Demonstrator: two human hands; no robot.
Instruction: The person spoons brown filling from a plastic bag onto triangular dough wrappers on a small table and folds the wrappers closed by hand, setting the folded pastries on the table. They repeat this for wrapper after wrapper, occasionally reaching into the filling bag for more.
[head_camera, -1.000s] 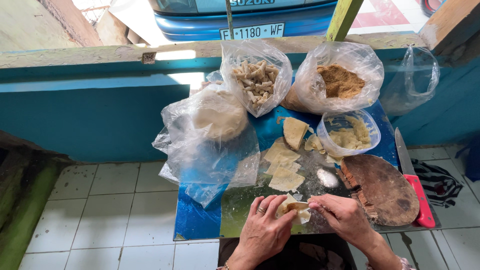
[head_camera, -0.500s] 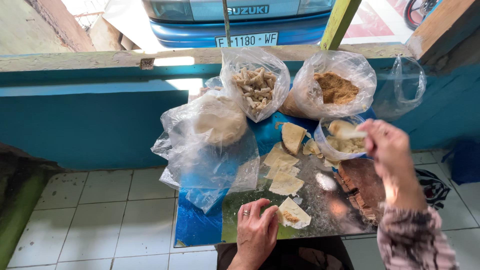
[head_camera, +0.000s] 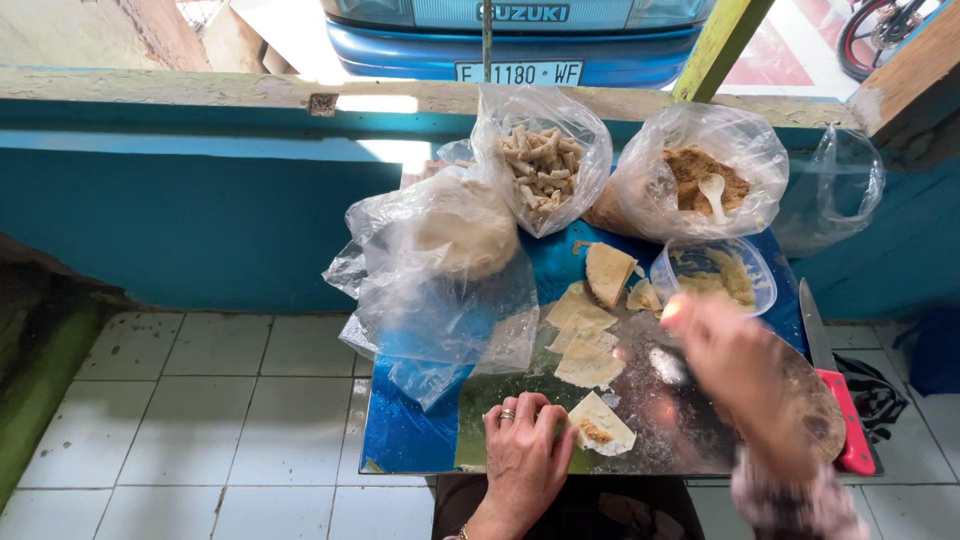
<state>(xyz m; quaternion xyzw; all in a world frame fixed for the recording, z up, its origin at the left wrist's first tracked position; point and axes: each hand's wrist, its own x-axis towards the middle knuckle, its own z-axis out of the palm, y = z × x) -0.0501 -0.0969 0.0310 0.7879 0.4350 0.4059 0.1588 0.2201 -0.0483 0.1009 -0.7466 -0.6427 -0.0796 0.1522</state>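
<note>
My left hand (head_camera: 525, 452) rests on the shiny tabletop (head_camera: 660, 440), its fingers bent and its thumb against a thin dough wrapper (head_camera: 600, 425) that carries a small heap of brown filling. My right hand (head_camera: 742, 372) is blurred by motion above the table's right side, just below a clear plastic tub (head_camera: 716, 276); whether it holds anything is unclear. More pale wrappers (head_camera: 585, 342) lie in a loose pile in the middle. A white spoon (head_camera: 714, 190) stands in the bag of brown filling (head_camera: 695, 172).
A clear bag of pale dough (head_camera: 462, 228) and a bag of small rolled pieces (head_camera: 540, 165) stand at the back. A round wooden board (head_camera: 822, 412) and a red-handled knife (head_camera: 838, 385) lie at the right. A teal low wall (head_camera: 200, 200), a blue car (head_camera: 520, 45) and a tiled floor (head_camera: 200, 420) surround the table.
My right hand went from the wrapper up to the tub and bags, and has come back down over the table. The white spoon now stands in the filling bag. My left hand stayed by the wrapper.
</note>
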